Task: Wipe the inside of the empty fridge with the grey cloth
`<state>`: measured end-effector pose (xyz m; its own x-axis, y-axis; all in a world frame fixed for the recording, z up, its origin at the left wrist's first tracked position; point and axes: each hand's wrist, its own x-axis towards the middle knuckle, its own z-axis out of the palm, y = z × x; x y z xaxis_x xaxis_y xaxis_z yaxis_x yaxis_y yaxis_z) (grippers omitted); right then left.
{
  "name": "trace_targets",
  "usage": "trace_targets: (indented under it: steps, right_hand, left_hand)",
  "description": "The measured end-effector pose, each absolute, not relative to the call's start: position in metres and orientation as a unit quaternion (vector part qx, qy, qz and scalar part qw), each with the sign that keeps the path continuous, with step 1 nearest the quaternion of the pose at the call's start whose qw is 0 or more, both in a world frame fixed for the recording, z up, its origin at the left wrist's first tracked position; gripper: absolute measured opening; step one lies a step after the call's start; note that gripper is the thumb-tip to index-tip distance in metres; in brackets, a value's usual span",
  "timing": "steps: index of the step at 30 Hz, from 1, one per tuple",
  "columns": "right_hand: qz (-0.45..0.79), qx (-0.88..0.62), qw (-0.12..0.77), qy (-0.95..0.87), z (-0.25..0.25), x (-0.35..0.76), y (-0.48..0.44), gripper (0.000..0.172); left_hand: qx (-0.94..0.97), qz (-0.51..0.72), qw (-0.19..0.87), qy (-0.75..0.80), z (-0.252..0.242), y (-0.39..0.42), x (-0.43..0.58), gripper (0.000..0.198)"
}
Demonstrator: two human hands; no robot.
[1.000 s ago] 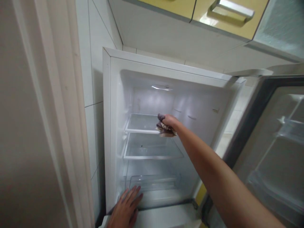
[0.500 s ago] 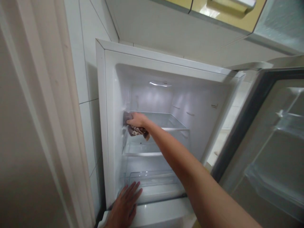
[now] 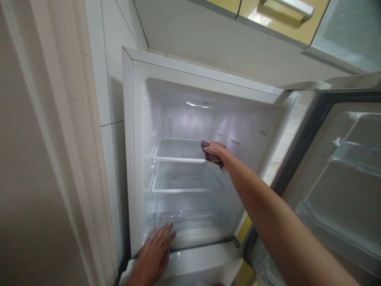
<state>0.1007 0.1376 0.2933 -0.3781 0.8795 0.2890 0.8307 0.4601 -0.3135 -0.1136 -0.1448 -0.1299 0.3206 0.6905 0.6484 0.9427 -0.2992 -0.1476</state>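
Observation:
Inside an open fridge [image 3: 139,159], my right hand [image 3: 216,148] grips a dark patterned cloth [image 3: 212,159]. The cloth lies at the right part of the upper glass shelf [image 3: 181,149], close to the right inner wall. Below it is a second glass shelf [image 3: 184,176] with a small dark speck on it. My left hand [image 3: 156,250] rests with fingers spread at the lower left front of the fridge, near the white lower ledge [image 3: 205,258]. Its palm side is hidden.
The fridge door [image 3: 336,190] with clear door racks stands swung out on the right. A clear drawer [image 3: 190,220] sits at the bottom of the compartment. Yellow cabinets [image 3: 274,20] hang above. A beige door frame [image 3: 74,119] and tiled wall [image 3: 110,95] are to the left.
My right hand has moved with the cloth from the left inner wall across to the right side of the upper shelf. My left hand stays in about the same place.

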Motion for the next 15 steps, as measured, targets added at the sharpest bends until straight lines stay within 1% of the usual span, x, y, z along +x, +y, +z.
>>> trace_targets:
  steps: [3,4,5,6,8,9,10,12,13,15]
  right_hand:
    - [0.063,-0.484,0.172,-0.856,0.288,0.051,0.105,0.030]
    - [0.054,-0.462,0.171,-0.869,0.283,0.037,0.089,0.036]
    - [0.013,-0.415,0.177,-0.893,0.274,0.027,0.072,0.042]
    - [-0.032,-0.367,0.196,-0.909,0.262,0.020,0.054,0.046]
    - [-0.113,-0.313,0.267,-0.904,0.228,0.016,0.023,0.055]
    - [-0.131,-0.288,0.276,-0.908,0.206,0.019,0.012,0.061]
    - [-0.135,-0.253,0.257,-0.923,0.184,0.023,0.005,0.065]
    - [-0.102,-0.221,0.179,-0.953,0.141,0.033,0.006,0.064]
    - [-0.072,-0.244,0.148,-0.956,0.123,0.038,0.013,0.062]
    - [-0.010,-0.324,0.124,-0.938,0.100,0.046,0.036,0.061]
  left_hand:
    - [-0.771,-0.232,0.266,-0.531,-0.130,-0.145,-0.114,0.075]
    - [-0.772,-0.231,0.267,-0.529,-0.129,-0.145,-0.115,0.074]
    - [-0.774,-0.231,0.269,-0.525,-0.128,-0.146,-0.115,0.073]
    - [-0.777,-0.232,0.270,-0.519,-0.127,-0.146,-0.116,0.072]
    - [-0.780,-0.235,0.273,-0.512,-0.124,-0.147,-0.116,0.071]
    - [-0.779,-0.235,0.276,-0.511,-0.123,-0.147,-0.116,0.070]
    - [-0.778,-0.233,0.279,-0.512,-0.122,-0.147,-0.115,0.070]
    - [-0.774,-0.225,0.288,-0.517,-0.120,-0.148,-0.115,0.071]
    - [-0.773,-0.222,0.292,-0.518,-0.120,-0.148,-0.114,0.071]
    - [-0.772,-0.219,0.297,-0.517,-0.119,-0.147,-0.114,0.071]
